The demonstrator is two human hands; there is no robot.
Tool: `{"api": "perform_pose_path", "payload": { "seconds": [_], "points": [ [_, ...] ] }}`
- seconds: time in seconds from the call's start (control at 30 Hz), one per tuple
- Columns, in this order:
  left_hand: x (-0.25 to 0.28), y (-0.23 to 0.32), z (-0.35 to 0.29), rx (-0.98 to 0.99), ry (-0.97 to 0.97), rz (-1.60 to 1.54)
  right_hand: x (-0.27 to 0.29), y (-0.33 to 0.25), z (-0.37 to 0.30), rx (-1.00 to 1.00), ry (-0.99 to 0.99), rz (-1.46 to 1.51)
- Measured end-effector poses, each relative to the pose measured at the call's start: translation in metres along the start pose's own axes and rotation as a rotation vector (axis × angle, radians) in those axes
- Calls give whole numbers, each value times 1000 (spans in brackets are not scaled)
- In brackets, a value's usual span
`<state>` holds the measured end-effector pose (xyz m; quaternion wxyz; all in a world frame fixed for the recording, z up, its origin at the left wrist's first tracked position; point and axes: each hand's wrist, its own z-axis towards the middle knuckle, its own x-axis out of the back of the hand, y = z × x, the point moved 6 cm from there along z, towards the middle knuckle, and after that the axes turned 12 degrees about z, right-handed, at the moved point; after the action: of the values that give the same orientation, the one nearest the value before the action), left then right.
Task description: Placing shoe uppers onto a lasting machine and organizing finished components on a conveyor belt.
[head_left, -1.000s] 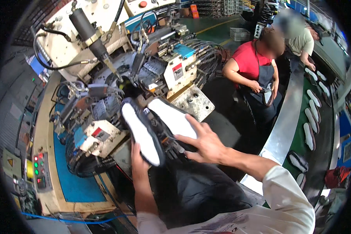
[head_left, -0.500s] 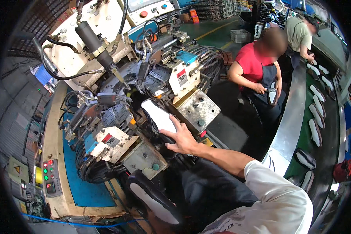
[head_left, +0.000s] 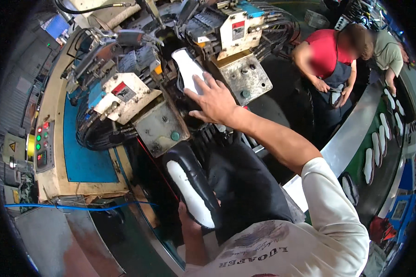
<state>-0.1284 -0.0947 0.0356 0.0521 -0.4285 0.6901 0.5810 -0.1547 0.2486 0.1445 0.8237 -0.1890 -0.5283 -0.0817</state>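
The right hand [head_left: 215, 101] now lies spread, fingers open, on the white-soled shoe [head_left: 189, 69] seated in the machine [head_left: 138, 101] — reaching further in than half a second ago. The left hand [head_left: 189, 221] grips a second black shoe [head_left: 189, 189], sole up, drawn down near the body — lower than before.

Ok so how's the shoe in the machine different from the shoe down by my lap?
The shoe in the machine sits sole-up among the machine's clamps, under the right hand, whose fingers rest on it. The shoe by the lap is clear of the machine, gripped from below by the left hand, toe pointing up toward the machine. Only the upper one's pale sole shows, while the lower one also shows its black upper. Both have white bottoms.
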Motion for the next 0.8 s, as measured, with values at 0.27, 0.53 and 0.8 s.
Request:
{"api": "perform_pose_path", "payload": {
  "seconds": [0.27,0.53,0.8],
  "points": [
    [32,-48,26,206,178,-121,-9,10,50,10,29,-23],
    [42,-62,98,261,157,-145,-16,37,139,11,-7,87],
    [43,-73,149,327,71,-134,-4,45,159,-67,5,129]
  ]
}}
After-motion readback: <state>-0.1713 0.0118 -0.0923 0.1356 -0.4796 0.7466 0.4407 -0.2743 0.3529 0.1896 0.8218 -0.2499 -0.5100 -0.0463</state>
